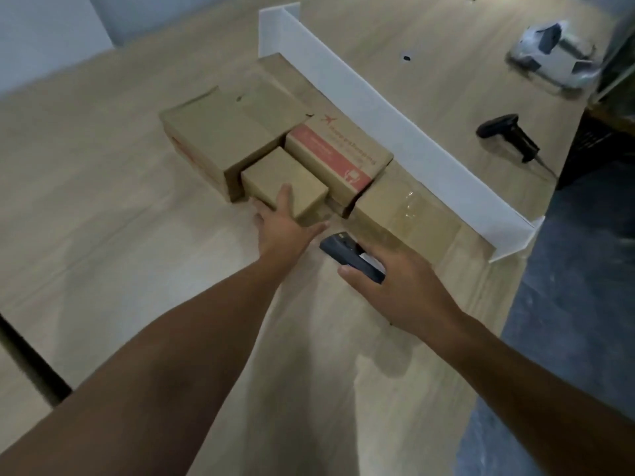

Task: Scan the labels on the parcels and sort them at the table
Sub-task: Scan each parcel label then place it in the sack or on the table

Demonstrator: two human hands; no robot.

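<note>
Several brown cardboard parcels lie grouped on the wooden table (103,218) against a white divider (395,125). My left hand (285,221) reaches out with straight fingers lying on the small plain box (295,182) at the front of the group. Behind it stand a large box (213,132) and a box with a red printed band (340,152). A flat taped parcel (405,211) lies to the right. My right hand (395,280) grips a dark handheld scanner (347,255) just in front of that flat parcel, its head pointing toward the boxes.
Beyond the white divider lie a second black scanner (508,135) with a cable and a white plastic mailer bag (556,60) at the far right. The table's right edge drops to a grey floor (567,304). A dark gap (31,362) runs along the near left.
</note>
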